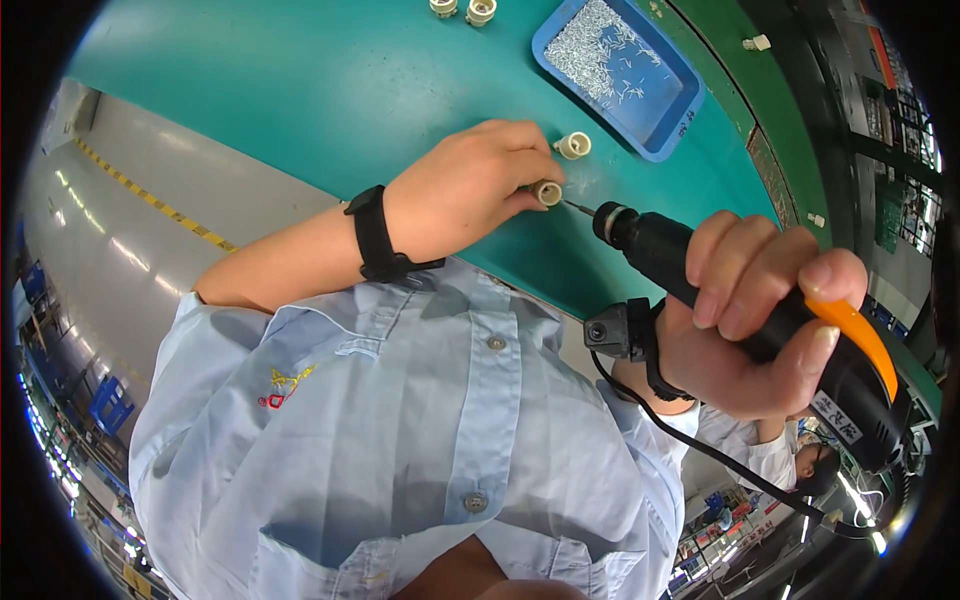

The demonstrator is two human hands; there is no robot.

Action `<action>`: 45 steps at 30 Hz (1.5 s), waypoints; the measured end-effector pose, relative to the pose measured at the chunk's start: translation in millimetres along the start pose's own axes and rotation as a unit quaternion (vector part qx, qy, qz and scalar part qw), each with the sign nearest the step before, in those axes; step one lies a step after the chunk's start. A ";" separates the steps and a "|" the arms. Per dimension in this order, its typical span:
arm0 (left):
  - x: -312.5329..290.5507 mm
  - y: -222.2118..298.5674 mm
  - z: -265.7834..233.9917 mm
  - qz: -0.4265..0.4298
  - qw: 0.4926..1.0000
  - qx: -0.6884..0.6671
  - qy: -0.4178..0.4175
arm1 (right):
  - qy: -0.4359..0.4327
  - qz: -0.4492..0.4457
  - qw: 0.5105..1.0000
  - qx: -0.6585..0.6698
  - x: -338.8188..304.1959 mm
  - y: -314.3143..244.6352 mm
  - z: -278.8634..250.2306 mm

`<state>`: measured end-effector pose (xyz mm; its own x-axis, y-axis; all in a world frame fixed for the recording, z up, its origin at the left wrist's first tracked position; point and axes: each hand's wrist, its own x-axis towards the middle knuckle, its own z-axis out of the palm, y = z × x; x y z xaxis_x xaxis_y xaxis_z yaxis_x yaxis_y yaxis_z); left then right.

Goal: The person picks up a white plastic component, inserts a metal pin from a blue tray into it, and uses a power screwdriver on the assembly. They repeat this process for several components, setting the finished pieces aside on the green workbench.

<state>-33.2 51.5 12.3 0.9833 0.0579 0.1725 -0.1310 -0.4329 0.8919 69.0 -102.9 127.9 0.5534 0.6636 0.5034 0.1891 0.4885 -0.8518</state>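
Between the thumb and fingers of my left hand is a small cream cylindrical socket, its hollow end turned to the right. My right hand wraps round a black electric screwdriver with an orange lever. The thin bit points left at the socket's open end; whether the tip touches it is hard to make out. Just beyond my left fingers, a second cream socket stands on the green table.
A blue tray with many small silvery screws lies at the far right of the table. Two more cream sockets stand near the top edge. Other small pale pieces lie on the green surface at right. Behind, a person sits.
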 end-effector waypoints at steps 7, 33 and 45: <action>4.1 9.1 -5.3 -0.043 0.999 -0.003 0.018 | -0.001 0.009 1.000 -0.018 3.8 5.4 7.2; 3.5 11.0 -6.8 -0.055 0.998 0.006 0.020 | -0.009 0.081 0.990 -0.116 5.5 12.7 25.2; 4.5 24.2 -18.6 -0.043 0.997 0.033 -0.047 | 0.219 -0.074 0.964 -0.130 51.9 39.8 -61.8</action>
<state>-34.2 58.0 42.5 0.9985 0.0148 0.0534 -0.0394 -0.4877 0.8721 155.5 -84.1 111.1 0.7834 0.2669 0.5613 0.4576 0.3635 -0.8115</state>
